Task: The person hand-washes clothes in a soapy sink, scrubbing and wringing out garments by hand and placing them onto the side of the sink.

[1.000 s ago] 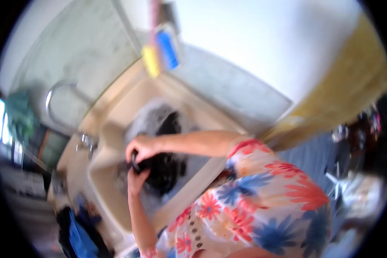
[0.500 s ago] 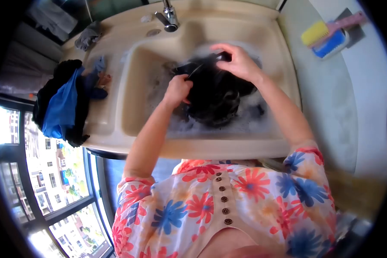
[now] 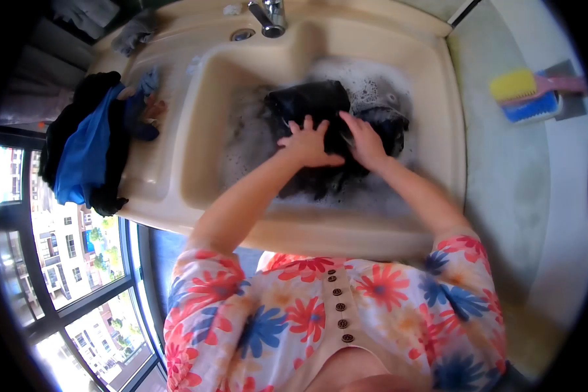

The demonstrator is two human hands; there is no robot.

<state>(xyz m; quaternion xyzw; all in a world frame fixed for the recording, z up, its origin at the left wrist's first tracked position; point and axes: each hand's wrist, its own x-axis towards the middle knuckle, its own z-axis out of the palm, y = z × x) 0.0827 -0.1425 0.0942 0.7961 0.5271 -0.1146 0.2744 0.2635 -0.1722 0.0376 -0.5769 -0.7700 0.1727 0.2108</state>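
Note:
A dark wet cloth (image 3: 310, 98) lies bunched in the soapy water of the beige sink (image 3: 206, 117). My left hand (image 3: 310, 142) rests on the cloth with its fingers spread. Close to its right, my right hand (image 3: 364, 138) touches the same cloth, fingers extended and held edge-on. Part of the cloth bulges up above my hands, and another part spreads to the right in the suds. The lower part of the cloth is partly hidden under my hands and the water.
A chrome faucet (image 3: 272, 19) stands at the sink's back edge. Black and blue clothes (image 3: 85, 153) lie on the left ledge, with a grey cloth (image 3: 134, 32) behind them. Yellow and blue brushes (image 3: 516, 88) are at the right. A window is at the lower left.
My left hand has moved right and opened flat on the cloth. My right hand has come down toward the front. The cloth has changed shape, and the view has shifted slightly.

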